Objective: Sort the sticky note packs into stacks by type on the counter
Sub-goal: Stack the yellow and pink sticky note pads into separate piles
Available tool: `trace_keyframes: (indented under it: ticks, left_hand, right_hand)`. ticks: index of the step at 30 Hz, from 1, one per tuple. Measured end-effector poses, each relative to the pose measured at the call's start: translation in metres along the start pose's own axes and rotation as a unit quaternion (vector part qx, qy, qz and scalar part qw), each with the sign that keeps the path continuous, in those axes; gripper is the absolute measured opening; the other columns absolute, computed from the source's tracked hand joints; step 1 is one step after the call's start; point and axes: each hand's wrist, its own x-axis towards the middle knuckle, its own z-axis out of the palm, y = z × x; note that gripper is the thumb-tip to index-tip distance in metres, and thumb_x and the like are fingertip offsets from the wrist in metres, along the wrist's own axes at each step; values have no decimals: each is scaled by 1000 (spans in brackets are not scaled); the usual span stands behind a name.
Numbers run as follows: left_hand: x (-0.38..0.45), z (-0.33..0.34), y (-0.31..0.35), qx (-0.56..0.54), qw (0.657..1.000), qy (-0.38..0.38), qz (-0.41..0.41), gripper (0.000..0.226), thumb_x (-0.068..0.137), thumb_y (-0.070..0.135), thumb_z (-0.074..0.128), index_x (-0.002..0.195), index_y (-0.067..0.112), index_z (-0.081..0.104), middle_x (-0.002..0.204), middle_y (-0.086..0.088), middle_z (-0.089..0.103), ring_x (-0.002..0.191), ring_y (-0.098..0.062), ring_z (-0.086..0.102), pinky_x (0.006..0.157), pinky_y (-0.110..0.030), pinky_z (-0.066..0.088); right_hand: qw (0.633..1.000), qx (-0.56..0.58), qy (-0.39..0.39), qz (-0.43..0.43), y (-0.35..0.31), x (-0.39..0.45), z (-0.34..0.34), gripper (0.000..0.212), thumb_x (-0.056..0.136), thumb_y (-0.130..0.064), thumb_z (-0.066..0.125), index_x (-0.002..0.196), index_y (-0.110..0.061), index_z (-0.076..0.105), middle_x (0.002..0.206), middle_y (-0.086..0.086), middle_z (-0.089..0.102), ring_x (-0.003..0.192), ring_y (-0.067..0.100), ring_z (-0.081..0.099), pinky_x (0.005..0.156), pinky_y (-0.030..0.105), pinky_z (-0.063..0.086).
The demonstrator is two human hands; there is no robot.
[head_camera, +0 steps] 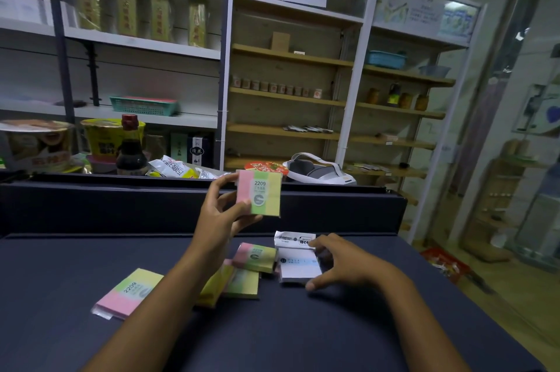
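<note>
Left hand: the left hand (224, 211) is raised above the counter, thumb and fingers pinching a wrapped pink, green and yellow striped sticky note pack marked "2209" (259, 197) by its left edge; the pack is upright, label towards the camera.
Right hand: the right hand (336, 259) is low over the counter, fingers spread and curled round a white paper-wrapped pad with a pale blue band (300, 268); fingertips are on its far edge, thumb at its near right corner. Whether the pad is lifted or lying flat cannot be told.
Counter: dark navy flat-topped counter (272, 338) with a raised back ledge.
Striped packs, centre: one tilted striped pack with a round label (256, 257) rests on a green and yellow pack lying flat (242, 283); a yellowish pack (216, 285) is just beside them on the left, partly hidden by the left forearm.
Striped pack, left: a single pink, green and yellow pack in loose clear wrap (128, 293) lies apart, towards the near left.
White pack, rear: a white printed packet with black text (294, 239) lies just behind the held white pad.
Behind the ledge: a dark sauce bottle with a red cap (131, 147), instant noodle bowls (36, 142) and snack packets.
Background: metal and wooden shelving (288, 98) carrying small jars, baskets and boxes.
</note>
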Motion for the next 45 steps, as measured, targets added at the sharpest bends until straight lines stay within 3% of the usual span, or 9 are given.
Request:
trace_keyframes:
  ticks: [4,12,17,21,26,32,35,40,45]
  left_hand:
    - [0,0,-1,-1,1000,2,-2,45,91,-5,59,127,20,50,114,-15,68,102,-30,70,78,-39,59]
    - [-2,-3,-6,19,1000,14,-15,49,90,-5,59,130,21,48,118,-17,65,103,-30,70,78,-40,60]
    - [-7,-3,-6,20,1000,17,-11,50,89,-9,58,129,20,50,117,-18,66,103,-30,70,78,-38,60]
    - [-21,-5,-4,24,999,35,-3,45,90,-8,59,122,24,56,112,-13,70,101,-28,71,76,-35,60]
    - [-59,-11,10,18,996,81,27,43,89,-10,59,116,24,58,111,-11,70,99,-26,71,72,-31,60]
    - [-129,-42,37,21,983,167,68,32,88,-5,63,112,16,61,111,-14,69,94,-29,72,67,-29,60]
    - [-163,-62,58,31,976,197,86,21,89,-1,62,104,13,66,104,-10,71,78,-21,73,67,-24,60]
    - [-212,-99,100,94,964,224,108,20,90,4,64,107,12,70,99,-3,76,89,-20,74,73,-24,60]
    - [-266,-134,141,127,954,251,101,24,89,10,66,111,17,69,92,7,77,85,-18,75,76,-28,61]
  right_hand:
    - [1000,-6,13,3,1,1,6,91,65,-51,87,142,-30,42,125,-11,43,113,7,50,98,24,44]
    - [996,44,71,9,3,-4,15,75,56,-51,91,115,-35,48,113,-11,47,93,5,53,77,18,47]
    - [972,191,134,-9,-4,-22,27,75,59,-26,95,113,-26,44,90,-4,62,63,-1,59,57,15,48]
    - [928,326,178,-28,-9,-34,42,78,67,-6,89,122,-27,38,103,6,69,86,13,73,79,37,61]
    - [871,416,254,-59,-29,-53,60,77,78,12,73,133,-29,39,110,9,68,95,13,73,78,26,58]
    - [830,471,286,-90,-76,-85,88,80,82,16,67,138,-35,42,113,7,70,100,14,72,78,21,56]
    - [824,474,292,-106,-106,-100,101,79,83,16,66,136,-39,43,115,6,70,103,12,71,78,20,56]
    - [827,467,283,-132,-161,-125,122,76,85,13,66,137,-39,44,117,2,68,104,7,69,81,19,56]
    - [839,459,251,-149,-217,-154,149,74,87,10,65,140,-36,42,119,-5,63,102,-4,65,76,13,54]
